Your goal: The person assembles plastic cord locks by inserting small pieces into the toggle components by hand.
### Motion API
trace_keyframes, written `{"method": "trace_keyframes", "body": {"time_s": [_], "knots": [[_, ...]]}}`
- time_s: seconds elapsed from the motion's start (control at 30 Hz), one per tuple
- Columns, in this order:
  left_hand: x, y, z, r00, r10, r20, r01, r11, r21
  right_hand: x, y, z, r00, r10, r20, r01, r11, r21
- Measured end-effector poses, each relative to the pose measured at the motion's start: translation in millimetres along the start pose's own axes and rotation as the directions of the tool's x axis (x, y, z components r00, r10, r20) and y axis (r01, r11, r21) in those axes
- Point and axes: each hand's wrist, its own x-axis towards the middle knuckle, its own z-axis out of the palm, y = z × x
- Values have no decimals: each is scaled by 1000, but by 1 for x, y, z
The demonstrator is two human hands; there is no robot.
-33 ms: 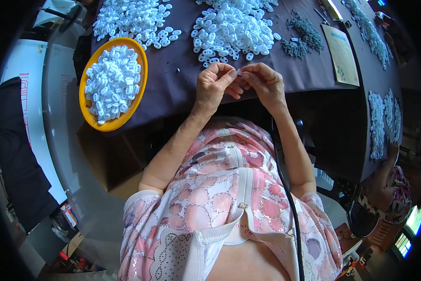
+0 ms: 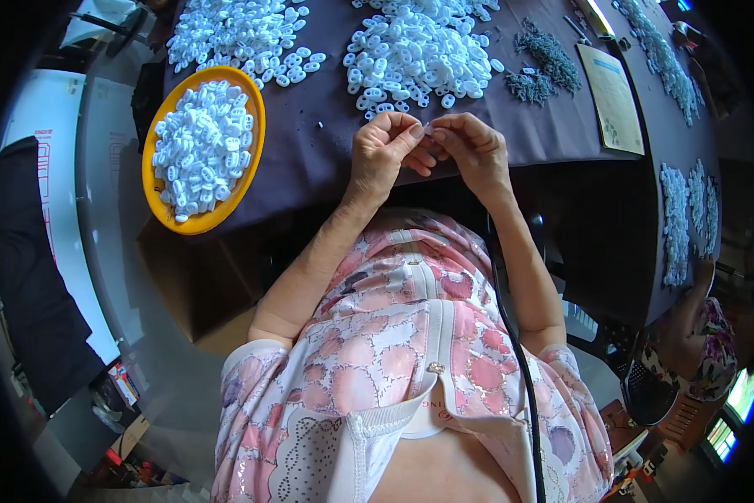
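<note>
My left hand (image 2: 383,152) and my right hand (image 2: 480,152) meet just over the near edge of the cloth-covered table. Thumb and fingers of both are pinched together at the tips around a small pale piece (image 2: 429,131), mostly hidden by the fingers. Beyond my hands lies a big heap of small white oval plastic pieces (image 2: 419,63) with holes in them. To its right is a pile of small dark grey parts (image 2: 551,63). At the left, an orange oval tray (image 2: 256,142) holds more of the white ovals.
Another white heap (image 2: 234,33) lies at the far left. A beige card or envelope (image 2: 610,99) rests on the right part of the table (image 2: 310,151). More piles (image 2: 675,222) are on the right side, near another person (image 2: 699,352). A cardboard box (image 2: 196,277) stands below the tray.
</note>
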Motion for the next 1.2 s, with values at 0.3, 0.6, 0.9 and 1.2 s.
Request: {"method": "trace_keyframes", "body": {"time_s": [0.3, 0.6, 0.9, 1.2], "knots": [[0, -1, 3, 1000, 12, -15, -11, 1000, 15, -2, 4, 3, 999, -9, -38, 8, 1000, -23], [-3, 0, 5, 999, 26, -40, -22, 994, 104, 4, -4, -6, 972, 237, 3, -215, 878, 427], [-2, -1, 4, 999, 35, -19, -33, 991, 126, 4, -3, -2, 978, 202, -53, -171, 919, 355], [-3, -1, 3, 1000, 29, 12, -31, 984, 174, 4, 0, -1, 987, 154, -39, -133, 936, 326]]}}
